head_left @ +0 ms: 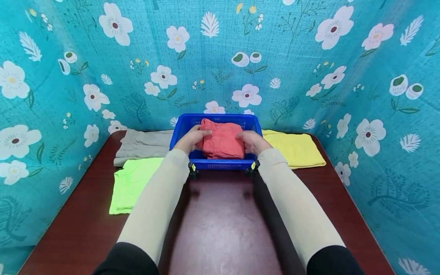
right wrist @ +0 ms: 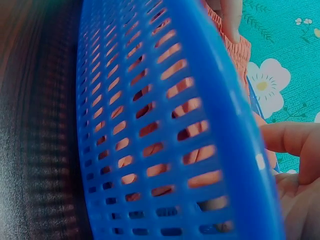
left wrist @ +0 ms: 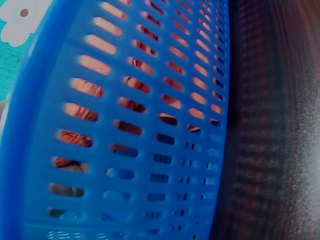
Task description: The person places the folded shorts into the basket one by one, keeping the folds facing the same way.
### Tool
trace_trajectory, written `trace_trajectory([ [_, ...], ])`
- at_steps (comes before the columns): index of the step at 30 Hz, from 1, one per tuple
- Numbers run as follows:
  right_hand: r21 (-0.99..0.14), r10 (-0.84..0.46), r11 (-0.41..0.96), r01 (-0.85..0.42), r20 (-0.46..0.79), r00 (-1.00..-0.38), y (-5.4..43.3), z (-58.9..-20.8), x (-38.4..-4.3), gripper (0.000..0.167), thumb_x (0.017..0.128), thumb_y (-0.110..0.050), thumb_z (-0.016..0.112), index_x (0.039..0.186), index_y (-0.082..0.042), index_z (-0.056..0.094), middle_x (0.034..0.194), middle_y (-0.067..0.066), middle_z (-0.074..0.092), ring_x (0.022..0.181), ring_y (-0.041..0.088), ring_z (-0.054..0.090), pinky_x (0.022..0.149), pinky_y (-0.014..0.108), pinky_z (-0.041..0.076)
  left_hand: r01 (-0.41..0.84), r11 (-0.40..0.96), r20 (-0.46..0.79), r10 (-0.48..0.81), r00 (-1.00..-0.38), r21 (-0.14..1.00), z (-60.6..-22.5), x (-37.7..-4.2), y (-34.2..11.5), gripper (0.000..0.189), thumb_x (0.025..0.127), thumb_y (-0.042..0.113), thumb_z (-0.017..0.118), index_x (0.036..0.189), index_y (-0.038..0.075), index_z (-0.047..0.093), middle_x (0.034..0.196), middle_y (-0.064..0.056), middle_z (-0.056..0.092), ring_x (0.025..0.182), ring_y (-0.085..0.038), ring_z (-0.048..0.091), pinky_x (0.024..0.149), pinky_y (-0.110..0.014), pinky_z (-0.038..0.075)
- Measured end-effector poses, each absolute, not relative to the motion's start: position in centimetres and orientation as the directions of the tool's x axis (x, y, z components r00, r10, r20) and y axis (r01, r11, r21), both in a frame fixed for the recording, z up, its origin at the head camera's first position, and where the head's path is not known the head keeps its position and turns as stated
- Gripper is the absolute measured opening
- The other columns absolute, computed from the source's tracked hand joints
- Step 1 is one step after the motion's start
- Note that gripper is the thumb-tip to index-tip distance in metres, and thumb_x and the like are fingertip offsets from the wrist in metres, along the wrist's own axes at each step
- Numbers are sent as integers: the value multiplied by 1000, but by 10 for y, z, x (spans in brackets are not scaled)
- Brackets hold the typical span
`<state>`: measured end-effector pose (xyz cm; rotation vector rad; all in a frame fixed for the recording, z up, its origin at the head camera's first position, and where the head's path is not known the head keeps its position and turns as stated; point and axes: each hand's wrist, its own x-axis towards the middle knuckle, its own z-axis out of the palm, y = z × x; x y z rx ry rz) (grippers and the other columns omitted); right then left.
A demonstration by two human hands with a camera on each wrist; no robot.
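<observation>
Red garment [head_left: 224, 142]: folded, inside the blue basket [head_left: 214, 162], showing coral through the slotted wall.
Left hand [head_left: 192, 139]: grips the garment's left edge, thumb on top.
Right hand [head_left: 253, 142]: grips the opposite edge, thumb likewise on top.
Left of basket: grey cloth [head_left: 146, 144], with bright green cloth [head_left: 132, 185] nearer me.
Right of basket: folded yellow cloth [head_left: 297, 149].
Underneath: dark reddish table [head_left: 220, 229].

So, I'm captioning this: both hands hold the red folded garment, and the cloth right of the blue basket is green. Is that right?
The colour is wrong: the cloth right of the blue basket is yellow, as the head view shows. The rest stands.
</observation>
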<state>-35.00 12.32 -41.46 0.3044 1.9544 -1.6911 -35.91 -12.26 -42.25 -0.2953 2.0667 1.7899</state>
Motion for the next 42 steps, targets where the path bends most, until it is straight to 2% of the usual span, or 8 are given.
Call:
trace_trajectory([
  [8, -845, -143, 220, 488, -523, -841, 118, -424, -350, 50, 104, -15, 51, 151, -2, 40, 149, 15, 48, 131, 29, 51, 113, 49, 43, -417, 178, -436, 84, -896, 891, -427, -356, -120, 72, 98, 5, 65, 159, 15, 29, 151, -15, 46, 131, -34, 56, 105, -52, 50],
  [15, -848, -104, 252, 466, -503, -858, 113, -428, -348, 45, 103, -11, 53, 146, 0, 46, 144, 14, 50, 125, 29, 52, 112, 49, 44, -424, 195, -441, 56, -896, 885, -429, -354, -122, 74, 97, 0, 64, 160, 15, 29, 154, -15, 44, 133, -34, 53, 105, -53, 50],
  [19, -856, -115, 249, 452, -490, -864, 111, -429, -347, 35, 101, -8, 52, 135, 0, 52, 136, 14, 53, 119, 29, 55, 109, 49, 47, -439, 173, -451, 39, -892, 882, -429, -354, -125, 74, 97, -2, 63, 160, 14, 29, 154, -16, 43, 133, -35, 52, 105, -53, 50],
  [22, -857, -103, 263, 443, -481, -871, 111, -429, -344, 21, 99, -6, 53, 120, -1, 56, 124, 12, 56, 109, 27, 57, 102, 46, 51, -443, 155, -454, 49, -889, 883, -428, -354, -125, 73, 96, -5, 62, 159, 13, 29, 153, -17, 44, 132, -36, 53, 105, -53, 50],
  [26, -847, -85, 305, 435, -480, -873, 112, -429, -342, 5, 96, -3, 55, 100, -6, 57, 111, 10, 58, 96, 24, 58, 85, 40, 55, -462, 151, -474, 56, -879, 874, -430, -354, -124, 72, 93, -9, 62, 156, 11, 34, 148, -18, 47, 126, -35, 56, 104, -50, 52],
  [32, -826, -72, 367, 427, -483, -872, 112, -431, -343, 17, 95, -2, 57, 83, -11, 50, 96, 7, 54, 83, 22, 55, 67, 34, 52, -469, 162, -482, 54, -874, 868, -435, -357, -125, 68, 91, -13, 61, 152, 6, 37, 144, -19, 50, 122, -32, 57, 104, -48, 52],
  [36, -808, -62, 406, 427, -491, -869, 113, -432, -344, 21, 91, 1, 57, 79, -13, 47, 87, 6, 51, 75, 21, 54, 61, 32, 51, -466, 170, -480, 49, -876, 868, -436, -356, -126, 72, 91, -14, 59, 155, 7, 34, 148, -19, 48, 127, -33, 54, 105, -50, 51],
  [42, -760, -40, 484, 434, -514, -857, 114, -432, -345, 11, 91, 2, 56, 93, -9, 53, 106, 10, 54, 92, 26, 55, 68, 33, 52, -445, 223, -464, 39, -885, 867, -438, -358, -124, 73, 92, -12, 58, 157, 9, 34, 150, -19, 46, 131, -34, 51, 107, -48, 49],
])
